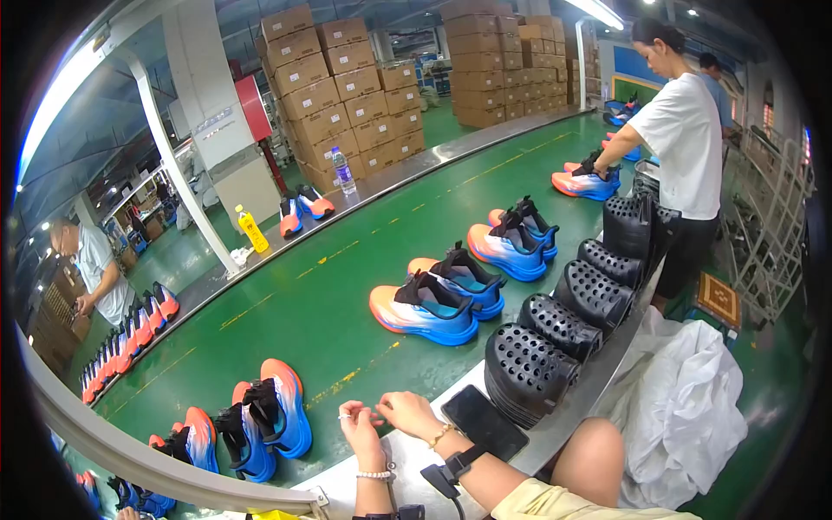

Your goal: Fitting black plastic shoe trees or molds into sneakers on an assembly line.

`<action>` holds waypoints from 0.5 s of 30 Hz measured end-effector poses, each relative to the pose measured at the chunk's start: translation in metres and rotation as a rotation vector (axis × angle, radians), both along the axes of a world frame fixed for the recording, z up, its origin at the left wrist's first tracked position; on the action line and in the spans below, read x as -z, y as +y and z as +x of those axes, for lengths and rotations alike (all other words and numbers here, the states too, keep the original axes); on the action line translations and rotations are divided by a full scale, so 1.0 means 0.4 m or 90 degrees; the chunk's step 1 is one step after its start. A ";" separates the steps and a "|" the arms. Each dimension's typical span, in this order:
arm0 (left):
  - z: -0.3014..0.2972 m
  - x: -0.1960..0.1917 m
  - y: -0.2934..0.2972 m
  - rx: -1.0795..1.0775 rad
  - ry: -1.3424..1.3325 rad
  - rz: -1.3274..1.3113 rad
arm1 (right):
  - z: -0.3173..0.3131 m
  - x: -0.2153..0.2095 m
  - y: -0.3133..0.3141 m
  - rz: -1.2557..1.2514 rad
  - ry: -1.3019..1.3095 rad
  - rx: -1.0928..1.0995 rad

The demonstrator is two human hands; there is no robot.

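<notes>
I locate the nearest sneaker pair (269,420) on the green work surface (321,321) at 9 o'clock from the hands: orange toes, blue sidewalls, black collars, toes pointing toward 12. A second pair (429,314) stands at 1 o'clock; a teal insole shows inside its open collar. Containers: a clear bottle (344,173) with a purple label at 12 o'clock, a yellow bottle (251,230) at 11, and stacked cardboard boxes (312,100) beyond, contents hidden from me. At 2 o'clock, black perforated clogs (594,290), rounded and smooth, line the metal ledge (598,386); a flat, dark phone (485,420) lies at 3, with crumpled white sheeting (680,403) farther out. Left hand (360,423): forearm enters from 6 o'clock, bead bracelet (374,475) at the wrist, fingers bent. Right hand (409,414): forearm enters from 5, black strap (459,464) at the wrist, fingers curled. The fingertips face each other closely; I cannot tell whether either hand pinches anything.
</notes>
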State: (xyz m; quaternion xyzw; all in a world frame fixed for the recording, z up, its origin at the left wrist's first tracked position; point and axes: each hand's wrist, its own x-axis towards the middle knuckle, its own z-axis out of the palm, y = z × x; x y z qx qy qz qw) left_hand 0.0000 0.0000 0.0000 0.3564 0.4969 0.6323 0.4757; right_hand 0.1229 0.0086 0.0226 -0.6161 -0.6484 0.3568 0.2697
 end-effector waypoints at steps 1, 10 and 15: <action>0.002 -0.001 -0.001 0.004 0.017 0.007 | -0.002 0.003 0.000 0.016 0.001 0.003; 0.023 -0.003 0.003 0.053 0.051 0.006 | 0.019 0.003 0.004 0.036 0.023 0.026; 0.032 -0.004 0.009 0.020 0.064 0.004 | 0.021 -0.060 0.011 0.119 0.258 0.068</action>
